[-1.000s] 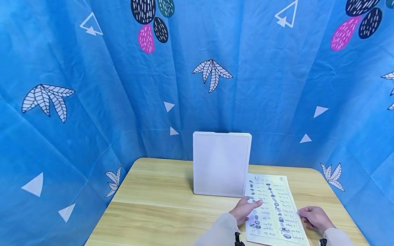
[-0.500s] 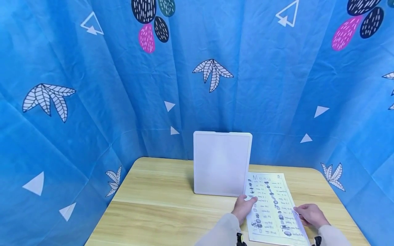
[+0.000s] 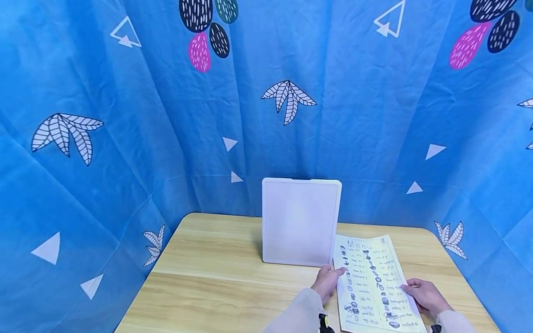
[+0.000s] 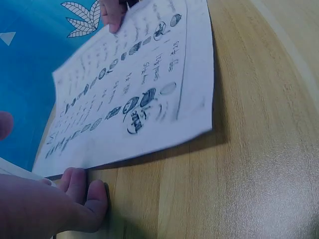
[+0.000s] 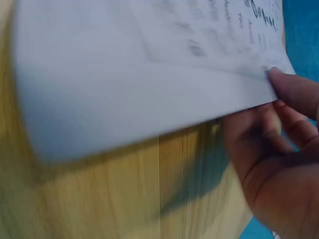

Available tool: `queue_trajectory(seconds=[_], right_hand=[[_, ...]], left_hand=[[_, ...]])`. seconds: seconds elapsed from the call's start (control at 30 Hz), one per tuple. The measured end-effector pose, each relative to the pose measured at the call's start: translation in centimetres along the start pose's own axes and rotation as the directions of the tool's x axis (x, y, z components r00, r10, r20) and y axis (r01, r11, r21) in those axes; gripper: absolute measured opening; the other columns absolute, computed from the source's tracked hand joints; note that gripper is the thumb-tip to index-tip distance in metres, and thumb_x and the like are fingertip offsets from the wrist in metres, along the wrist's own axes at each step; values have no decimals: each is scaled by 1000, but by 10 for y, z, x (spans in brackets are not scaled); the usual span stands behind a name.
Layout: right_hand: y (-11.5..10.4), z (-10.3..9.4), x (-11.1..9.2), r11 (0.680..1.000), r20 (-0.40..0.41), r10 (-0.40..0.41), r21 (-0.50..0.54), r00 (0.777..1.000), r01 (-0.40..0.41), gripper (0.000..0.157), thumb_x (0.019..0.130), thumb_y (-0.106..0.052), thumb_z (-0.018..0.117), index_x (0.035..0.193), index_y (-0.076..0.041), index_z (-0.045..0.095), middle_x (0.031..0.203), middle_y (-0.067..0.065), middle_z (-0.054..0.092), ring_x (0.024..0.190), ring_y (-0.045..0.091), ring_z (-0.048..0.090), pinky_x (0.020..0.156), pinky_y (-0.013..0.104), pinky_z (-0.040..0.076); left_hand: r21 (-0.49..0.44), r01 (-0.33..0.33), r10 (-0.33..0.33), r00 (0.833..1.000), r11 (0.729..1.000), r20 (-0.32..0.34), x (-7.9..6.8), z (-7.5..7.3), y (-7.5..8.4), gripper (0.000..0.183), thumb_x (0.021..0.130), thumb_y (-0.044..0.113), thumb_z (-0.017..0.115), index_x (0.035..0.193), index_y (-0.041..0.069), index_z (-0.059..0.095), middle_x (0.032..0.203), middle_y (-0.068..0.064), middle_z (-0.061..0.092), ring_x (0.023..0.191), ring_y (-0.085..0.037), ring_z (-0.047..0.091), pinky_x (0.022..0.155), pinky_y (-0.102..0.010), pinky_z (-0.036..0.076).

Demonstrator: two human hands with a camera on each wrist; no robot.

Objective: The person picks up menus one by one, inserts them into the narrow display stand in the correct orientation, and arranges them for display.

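A paper menu (image 3: pixel 370 282), with handwritten lines and small drawings, slants on the right side of the table. My right hand (image 3: pixel 426 294) pinches its right edge, thumb (image 5: pixel 294 92) on top and fingers beneath. In the right wrist view the near part of the sheet curves up off the wood. By the menu's left edge is my left hand (image 3: pixel 326 282). Its fingers (image 4: pixel 77 184) lie right at the paper's edge in the left wrist view, while the thumb (image 4: pixel 5 124) stands apart from them.
A white rectangular board (image 3: pixel 300 222) stands upright at the back, just left of the menu's top corner. Wooden table (image 3: pixel 208 277) extends to the left. A blue patterned curtain (image 3: pixel 291 148) hangs behind and along both sides.
The menu swung left, then back right over the last half second, with my right hand moving right along with it. My left thumb has drawn back toward the paper's left edge.
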State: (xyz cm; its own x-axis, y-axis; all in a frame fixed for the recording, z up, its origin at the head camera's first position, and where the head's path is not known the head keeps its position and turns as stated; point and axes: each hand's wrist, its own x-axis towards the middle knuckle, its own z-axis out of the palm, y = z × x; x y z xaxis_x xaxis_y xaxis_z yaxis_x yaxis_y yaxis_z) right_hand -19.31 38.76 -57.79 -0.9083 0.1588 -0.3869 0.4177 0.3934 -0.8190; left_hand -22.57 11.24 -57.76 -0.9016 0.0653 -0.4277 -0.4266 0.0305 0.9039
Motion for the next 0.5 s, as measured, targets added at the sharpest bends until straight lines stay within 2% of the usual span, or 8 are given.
queue_trajectory(seconds=[0.03, 0.07, 0.13, 0.27, 0.37, 0.5], right_hand=[[1, -1, 1, 1000, 1, -9, 14, 1000, 9, 23, 101, -8, 54, 106, 14, 58, 77, 3, 68, 63, 16, 63, 53, 26, 49], [1, -2, 0, 1000, 0, -17, 25, 1000, 17, 25, 101, -9, 54, 109, 14, 57, 79, 3, 68, 65, 16, 63, 54, 27, 49], [1, -4, -1, 998, 6, -24, 54, 1000, 23, 28, 102, -10, 54, 113, 15, 56, 82, 3, 68, 68, 17, 63, 55, 27, 49], [2, -9, -5, 991, 33, -15, 136, 999, 11, 33, 102, -14, 56, 117, 16, 55, 85, 4, 69, 71, 18, 64, 58, 27, 51], [4, -14, -6, 976, 48, 3, 215, 999, -14, 39, 102, -17, 59, 121, 16, 53, 88, 5, 70, 78, 20, 69, 65, 33, 56], [6, -21, -9, 962, 88, 1, 274, 996, -25, 43, 103, -20, 58, 124, 17, 50, 92, 3, 71, 83, 19, 70, 71, 35, 58]], left_hand=[[2, -1, 1, 1000, 1000, 1, -1, -1, 0, 59, 92, 27, 70, 136, -5, 47, 108, -10, 60, 89, -24, 56, 73, -36, 44], [9, -2, 2, 1000, 1000, 5, -3, -2, 1, 58, 93, 25, 70, 137, -4, 46, 106, -10, 61, 83, -21, 57, 70, -34, 45], [17, -8, 8, 1000, 1000, 5, -8, -3, 3, 55, 93, 20, 69, 137, -4, 46, 102, -9, 61, 68, -16, 54, 63, -29, 46], [44, -12, 13, 1000, 999, -13, -14, -3, 6, 48, 92, 8, 69, 134, -5, 49, 94, -8, 60, 53, -10, 47, 50, -20, 43], [61, -17, 19, 1000, 998, -22, -12, -3, 4, 47, 88, 1, 70, 130, -9, 52, 93, -9, 62, 60, -14, 59, 52, -22, 49], [78, -59, 60, 998, 995, -12, -10, -3, 3, 37, 84, -7, 69, 119, -12, 59, 91, -11, 66, 68, -17, 66, 60, -25, 55]])
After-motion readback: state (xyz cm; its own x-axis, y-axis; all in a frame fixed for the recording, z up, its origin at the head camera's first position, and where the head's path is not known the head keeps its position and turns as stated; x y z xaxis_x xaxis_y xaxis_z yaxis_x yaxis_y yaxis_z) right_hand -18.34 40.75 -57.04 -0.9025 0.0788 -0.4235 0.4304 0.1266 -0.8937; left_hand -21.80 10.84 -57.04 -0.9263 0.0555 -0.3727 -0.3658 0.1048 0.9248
